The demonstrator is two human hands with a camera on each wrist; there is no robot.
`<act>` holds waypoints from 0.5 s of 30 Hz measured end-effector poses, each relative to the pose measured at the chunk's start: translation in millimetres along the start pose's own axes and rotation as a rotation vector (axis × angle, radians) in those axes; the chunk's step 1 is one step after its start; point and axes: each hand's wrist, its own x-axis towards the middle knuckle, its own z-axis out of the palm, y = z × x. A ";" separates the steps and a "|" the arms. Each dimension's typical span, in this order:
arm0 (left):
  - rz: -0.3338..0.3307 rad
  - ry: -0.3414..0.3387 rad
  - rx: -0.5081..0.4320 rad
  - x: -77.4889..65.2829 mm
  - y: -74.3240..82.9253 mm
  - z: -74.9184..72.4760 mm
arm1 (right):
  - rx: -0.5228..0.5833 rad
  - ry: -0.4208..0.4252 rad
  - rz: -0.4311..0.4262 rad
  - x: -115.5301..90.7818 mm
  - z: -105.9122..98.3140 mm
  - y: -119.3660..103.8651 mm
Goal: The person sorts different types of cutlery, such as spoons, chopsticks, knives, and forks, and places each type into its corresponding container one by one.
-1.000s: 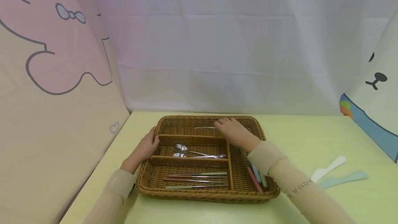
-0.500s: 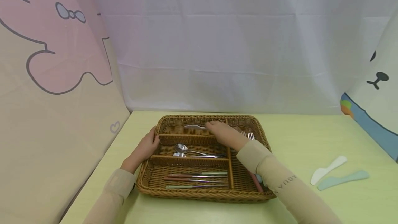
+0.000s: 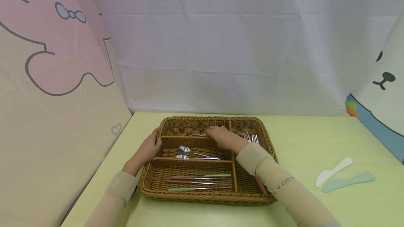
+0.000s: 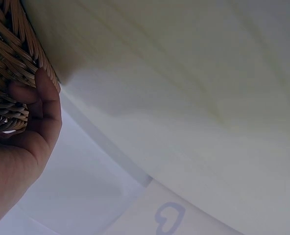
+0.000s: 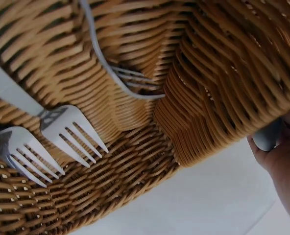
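Observation:
A brown wicker cutlery basket (image 3: 208, 198) with divided compartments stands on the table. My left hand (image 3: 148, 150) grips its left rim, the thumb hooked over the edge. Over the back left compartment, my right hand (image 3: 222, 137) holds a slim silver utensil (image 3: 199, 135), its far part pointing left; its kind is hard to tell. In the right wrist view, a grey rounded end (image 5: 268, 135) shows beside that hand. Two spoons (image 3: 184, 150) lie in the middle compartment. Thin sticks (image 3: 199, 189) with silver ends fill the front one. Several forks (image 5: 69, 129) lie in the right compartment.
On the table to the right lie a white spreader knife (image 3: 332, 172) and a pale teal one (image 3: 347, 182). A hanging white cloth (image 3: 240, 62) closes off the back. Printed panels with cartoon animals stand at both sides.
My right hand has moved left across the back left compartment with the silver utensil, then a little nearer to the divider, uncovering forks at the right. The left hand keeps its hold.

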 end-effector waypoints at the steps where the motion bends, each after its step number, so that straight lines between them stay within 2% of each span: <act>1: -0.002 0.000 0.001 0.0 0.1 0.0 | 0.007 -0.004 0.003 0.5 0.8 0.0; 15: -0.008 0.002 0.015 0.0 0.0 0.5 | 0.075 -0.060 0.036 1.7 3.8 -0.2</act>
